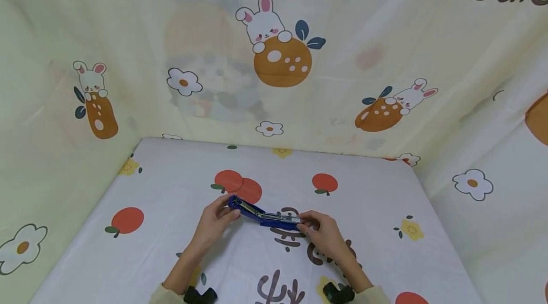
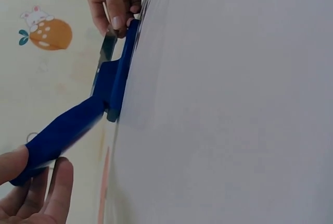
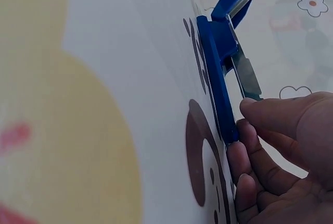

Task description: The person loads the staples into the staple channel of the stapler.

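A blue stapler [image 1: 280,220] is spread wide at its hinge, its metal staple channel [image 3: 244,73] exposed. In the head view my left hand [image 1: 216,218] pinches the end of the raised top arm between thumb and fingers. The right hand [image 1: 321,230] grips the opposite end, where the channel and base meet its fingertips. From the left wrist view, the top cover [image 2: 65,127] slants up to the left thumb, while the base [image 2: 124,73] lies close along the cloth. Whether any staples sit in the channel I cannot tell.
A white cloth printed with fruit and flowers covers the table [image 1: 171,171]. Pale curtains [image 1: 342,18] with rabbit prints hang behind it and at both sides. Dark wrist cameras [image 1: 200,295] are strapped near both sleeves.
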Tool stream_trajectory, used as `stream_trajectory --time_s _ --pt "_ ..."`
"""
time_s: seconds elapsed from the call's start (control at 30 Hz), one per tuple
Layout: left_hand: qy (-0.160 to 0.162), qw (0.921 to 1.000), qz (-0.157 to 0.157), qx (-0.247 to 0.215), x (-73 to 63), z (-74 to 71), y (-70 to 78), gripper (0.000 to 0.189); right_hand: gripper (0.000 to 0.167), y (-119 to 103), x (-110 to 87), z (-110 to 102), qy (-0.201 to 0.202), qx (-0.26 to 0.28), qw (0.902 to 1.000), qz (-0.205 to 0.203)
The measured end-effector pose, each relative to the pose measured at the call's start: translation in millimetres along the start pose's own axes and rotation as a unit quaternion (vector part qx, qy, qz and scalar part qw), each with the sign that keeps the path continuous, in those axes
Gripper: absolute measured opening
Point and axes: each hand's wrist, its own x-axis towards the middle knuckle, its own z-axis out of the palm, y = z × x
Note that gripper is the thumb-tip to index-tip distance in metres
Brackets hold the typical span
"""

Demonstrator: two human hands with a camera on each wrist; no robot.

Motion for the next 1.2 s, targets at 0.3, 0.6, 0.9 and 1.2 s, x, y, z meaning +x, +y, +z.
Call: stream_trajectory --time_s 0.3,0.6,0.9,1.2 --pt "0.008 0.9999 0.009 0.012 -0.9 6.3 5.6 0.053 0.019 0 -0.3 -1 -0.003 0.004 1.0 -0.007" --pt "0.009 0.9984 0.032 0.046 -2.3 11.8 9.1 0.051 0.019 3 0.8 0 0.001 0.002 0.9999 -0.012" --pt "0.002 0.9966 0.062 0.055 -2.2 16.7 12.5 0.048 0.019 3 0.4 0 0.001 0.008 0.9999 -0.011" --pt "0.0 0.996 0.071 0.054 0.0 23.9 12.1 0.044 0.019 2 -0.1 -1 -0.002 0.01 0.9999 -0.007"
